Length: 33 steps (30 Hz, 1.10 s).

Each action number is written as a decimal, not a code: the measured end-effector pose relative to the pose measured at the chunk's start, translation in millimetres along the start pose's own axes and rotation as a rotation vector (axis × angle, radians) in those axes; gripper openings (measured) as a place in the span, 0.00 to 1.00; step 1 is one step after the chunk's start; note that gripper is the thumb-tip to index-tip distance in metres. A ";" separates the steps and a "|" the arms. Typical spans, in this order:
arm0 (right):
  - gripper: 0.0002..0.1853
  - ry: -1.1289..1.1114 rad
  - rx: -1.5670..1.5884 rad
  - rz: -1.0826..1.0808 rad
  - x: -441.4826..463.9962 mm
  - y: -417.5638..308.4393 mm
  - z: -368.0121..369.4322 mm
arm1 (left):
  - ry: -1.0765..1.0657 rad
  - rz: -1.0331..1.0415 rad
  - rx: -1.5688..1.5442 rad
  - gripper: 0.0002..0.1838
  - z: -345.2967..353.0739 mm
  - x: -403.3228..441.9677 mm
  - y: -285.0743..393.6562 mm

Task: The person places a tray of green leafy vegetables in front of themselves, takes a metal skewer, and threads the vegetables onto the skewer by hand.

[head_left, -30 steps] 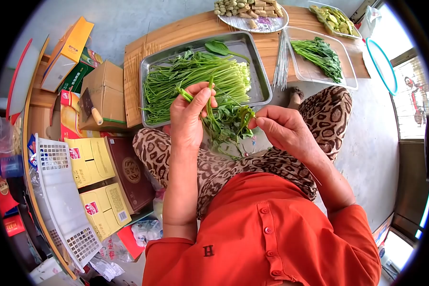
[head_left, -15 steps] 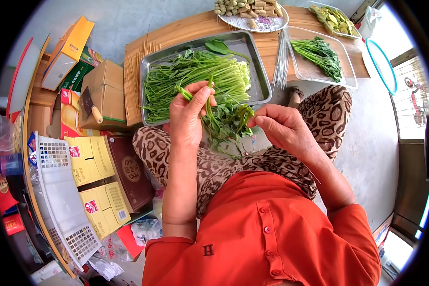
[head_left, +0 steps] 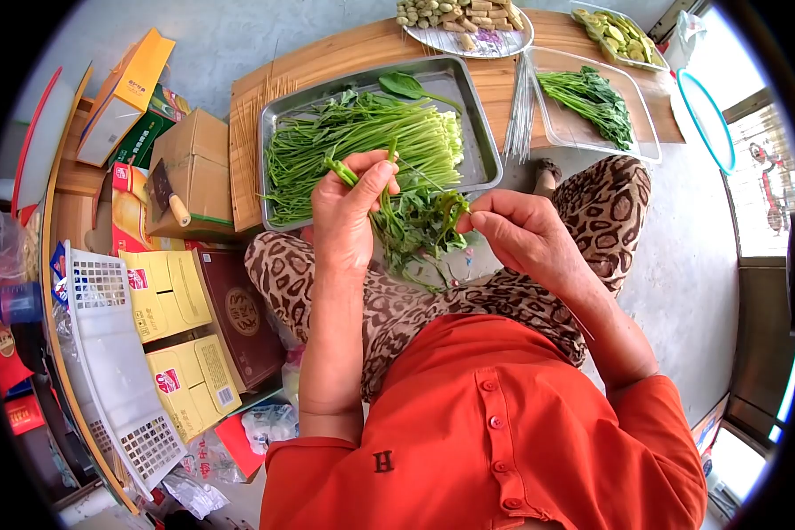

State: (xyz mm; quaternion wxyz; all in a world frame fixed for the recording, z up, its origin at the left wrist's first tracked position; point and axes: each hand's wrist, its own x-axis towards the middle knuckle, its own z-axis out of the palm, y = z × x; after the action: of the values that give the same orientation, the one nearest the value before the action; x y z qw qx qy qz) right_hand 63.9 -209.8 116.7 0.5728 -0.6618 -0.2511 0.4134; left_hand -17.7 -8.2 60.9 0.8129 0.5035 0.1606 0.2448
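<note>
My left hand [head_left: 355, 199] is closed around a few green stems, their cut ends poking up beside the thumb. Leafy greens [head_left: 415, 231] hang bunched between my two hands, above my lap. At the right end of this bunch, my right hand [head_left: 514, 228] pinches with thumb and fingertips. A thin skewer [head_left: 579, 323] shows past the right wrist and seems to run through that pinch toward the greens; its middle is hidden. Just beyond my hands, a metal tray [head_left: 481, 132] holds a big pile of long-stemmed greens [head_left: 353, 146] and one broad leaf [head_left: 404, 86].
On the wooden table [head_left: 344, 55] are metal skewers [head_left: 520, 106], a clear tub [head_left: 642, 132] of greens, a plate [head_left: 420, 37] of skewered food and a container [head_left: 658, 64] of sliced vegetables. Cartons [head_left: 199, 168], a knife [head_left: 170, 196] and a white basket [head_left: 106, 353] stand at left.
Almost nothing differs. The view has shifted very slightly; both hands keep their grip and the greens hang in the same place.
</note>
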 end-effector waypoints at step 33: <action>0.08 0.192 0.131 -0.214 40.3 30.4 -0.8 | -0.324 0.128 0.605 0.13 22.2 -21.5 -26.6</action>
State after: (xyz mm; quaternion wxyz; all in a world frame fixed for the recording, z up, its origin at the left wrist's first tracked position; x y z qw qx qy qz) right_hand 81.7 -184.4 76.9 0.6771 -0.6288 -0.2368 0.3003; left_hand -18.0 -46.6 47.1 0.6249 0.7630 0.0629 0.1533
